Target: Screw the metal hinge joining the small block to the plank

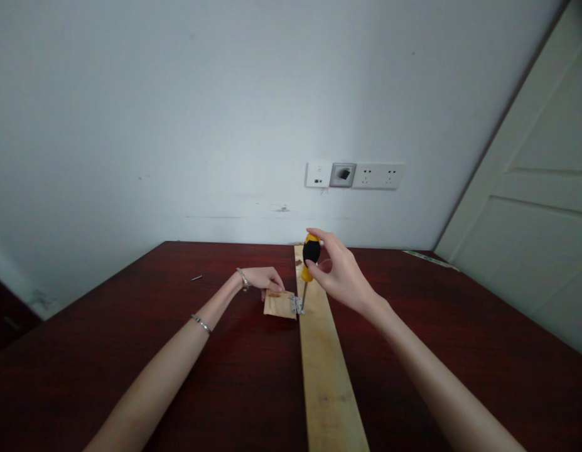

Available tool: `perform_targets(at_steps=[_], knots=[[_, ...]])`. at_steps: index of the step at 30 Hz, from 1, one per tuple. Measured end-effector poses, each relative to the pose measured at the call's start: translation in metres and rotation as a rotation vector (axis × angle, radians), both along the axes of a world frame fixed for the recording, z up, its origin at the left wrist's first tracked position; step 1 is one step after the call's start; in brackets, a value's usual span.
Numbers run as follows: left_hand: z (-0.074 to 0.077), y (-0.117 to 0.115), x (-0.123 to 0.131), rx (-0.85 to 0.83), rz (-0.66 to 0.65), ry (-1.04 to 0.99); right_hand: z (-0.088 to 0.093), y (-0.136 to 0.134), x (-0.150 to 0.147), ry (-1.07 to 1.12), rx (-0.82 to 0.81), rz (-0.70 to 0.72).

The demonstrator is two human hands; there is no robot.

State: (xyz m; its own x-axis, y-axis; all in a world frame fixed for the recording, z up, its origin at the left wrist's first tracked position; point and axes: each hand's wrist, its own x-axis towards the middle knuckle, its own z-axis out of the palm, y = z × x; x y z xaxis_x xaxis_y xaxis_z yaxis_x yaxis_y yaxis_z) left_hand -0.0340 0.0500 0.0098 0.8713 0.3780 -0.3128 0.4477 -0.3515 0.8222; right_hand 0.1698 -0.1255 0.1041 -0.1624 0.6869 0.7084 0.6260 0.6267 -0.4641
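My right hand (340, 267) grips a yellow and black screwdriver (311, 252), held nearly upright. Its tip meets the right leaf of a small metal hinge (297, 306). That leaf lies on a long pale wooden board (326, 370) running from the wall side toward me. The hinge's other leaf rests on a short wooden block (279, 304) to the left of the board. My left hand (266, 280) is closed on the block's far edge, thumb on top; the other fingers are partly hidden behind it.
A dark red tabletop (215, 376) lies under everything. On its left part is a small metal screw or nail (196, 277). A green and white strip (431, 259) lies at the back right. Wall sockets (378, 176) and a panelled door (530, 188) are beyond.
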Motion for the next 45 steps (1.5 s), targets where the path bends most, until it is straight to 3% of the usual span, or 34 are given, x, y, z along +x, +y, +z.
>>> perform_targets(at_steps=[3,9,15,20,30,37,45], knots=[[0.0025,-0.0015,0.0003,0.008,0.006,0.014,0.0005,-0.0017,-0.0011,-0.028,-0.012,-0.003],[0.0029,-0.0019,0.0000,0.013,-0.007,0.012,0.0013,-0.0008,0.0020,-0.132,0.016,-0.164],[0.0029,-0.0029,-0.0002,0.013,0.029,0.020,0.0019,-0.0027,-0.0004,-0.154,-0.004,-0.066],[0.0064,-0.0061,0.0010,0.019,0.017,0.040,0.0009,-0.0033,0.0000,-0.232,0.023,-0.150],[0.0069,-0.0062,0.0011,0.031,0.008,0.044,-0.0011,0.0002,-0.0005,-0.105,0.069,0.000],[0.0063,-0.0063,0.0010,0.019,0.011,0.029,-0.0004,-0.0001,-0.0001,-0.071,0.016,-0.071],[0.0054,-0.0057,0.0005,0.018,0.010,0.026,-0.0029,0.0017,-0.0028,-0.067,0.088,-0.014]])
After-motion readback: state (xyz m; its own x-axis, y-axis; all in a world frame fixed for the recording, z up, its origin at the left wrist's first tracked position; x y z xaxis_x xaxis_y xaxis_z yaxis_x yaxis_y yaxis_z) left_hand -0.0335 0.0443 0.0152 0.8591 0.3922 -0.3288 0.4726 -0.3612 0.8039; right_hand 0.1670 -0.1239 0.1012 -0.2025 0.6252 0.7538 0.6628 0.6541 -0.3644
